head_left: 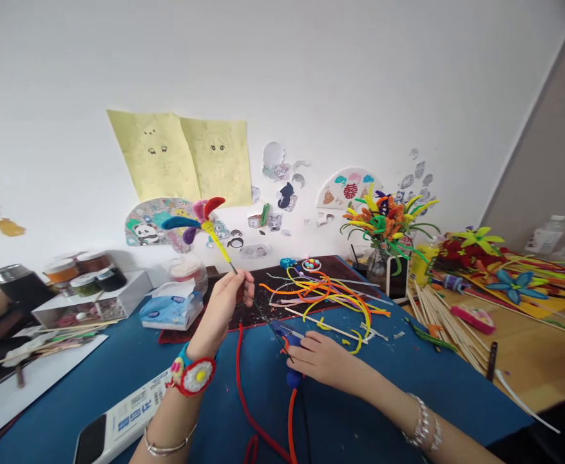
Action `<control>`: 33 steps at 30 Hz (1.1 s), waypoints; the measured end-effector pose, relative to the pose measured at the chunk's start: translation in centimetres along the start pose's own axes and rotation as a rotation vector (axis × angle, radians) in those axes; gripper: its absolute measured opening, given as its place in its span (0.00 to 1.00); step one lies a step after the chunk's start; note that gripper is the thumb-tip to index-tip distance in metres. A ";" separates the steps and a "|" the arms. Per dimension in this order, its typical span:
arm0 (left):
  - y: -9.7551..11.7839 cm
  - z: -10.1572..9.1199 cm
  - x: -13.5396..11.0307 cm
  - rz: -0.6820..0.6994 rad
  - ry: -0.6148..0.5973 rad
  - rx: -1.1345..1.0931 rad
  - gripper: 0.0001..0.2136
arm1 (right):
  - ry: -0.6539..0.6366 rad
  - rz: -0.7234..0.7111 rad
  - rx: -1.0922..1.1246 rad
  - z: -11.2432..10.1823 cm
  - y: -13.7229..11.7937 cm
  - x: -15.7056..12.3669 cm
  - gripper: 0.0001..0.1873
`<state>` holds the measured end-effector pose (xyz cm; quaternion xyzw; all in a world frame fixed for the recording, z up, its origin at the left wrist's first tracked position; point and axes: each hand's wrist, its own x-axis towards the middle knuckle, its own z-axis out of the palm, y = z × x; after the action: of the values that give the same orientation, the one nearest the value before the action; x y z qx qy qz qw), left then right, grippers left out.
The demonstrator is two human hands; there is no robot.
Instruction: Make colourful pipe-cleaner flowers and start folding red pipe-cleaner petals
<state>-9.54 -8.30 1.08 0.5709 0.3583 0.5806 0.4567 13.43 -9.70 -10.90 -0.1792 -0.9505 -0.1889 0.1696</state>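
Pinched in my left hand (231,299) is the stem of a pipe-cleaner flower (221,241), raised and tilted up to the left. Its petals are blue, purple, pink and red, with yellow wrapping below them. The dark, thin stem runs down to the right, where my right hand (318,357) has its fingers closed at the lower end. Beneath those fingers is a blue and orange object (292,341), mostly covered, so its kind is unclear. A red cord-like strand (240,374) and an orange strand (292,419) lie on the blue table cover (205,386) below my hands.
Loose yellow and orange pipe cleaners (330,293) lie on a dark mat at the back. A tissue pack (172,306) and a phone-like white box (122,419) are at left. A flower-filled vase (377,261), a propped phone (397,277) and wooden sticks (449,325) stand or lie right.
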 end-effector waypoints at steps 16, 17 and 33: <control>-5.1 4.8 0.6 -0.097 -0.154 0.025 0.13 | -0.001 0.336 0.123 3.7 9.2 -1.4 0.17; -5.2 5.1 0.5 -0.097 -0.176 0.028 0.13 | 0.008 0.364 0.140 4.2 10.0 -1.8 0.18; -1.9 8.4 2.4 0.050 -0.028 -0.210 0.17 | 0.241 0.348 0.201 1.0 14.5 0.5 0.11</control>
<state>-0.82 -6.32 0.89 0.5365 0.2747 0.6182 0.5045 18.65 3.35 -7.26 -0.2987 -0.8922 -0.0815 0.3288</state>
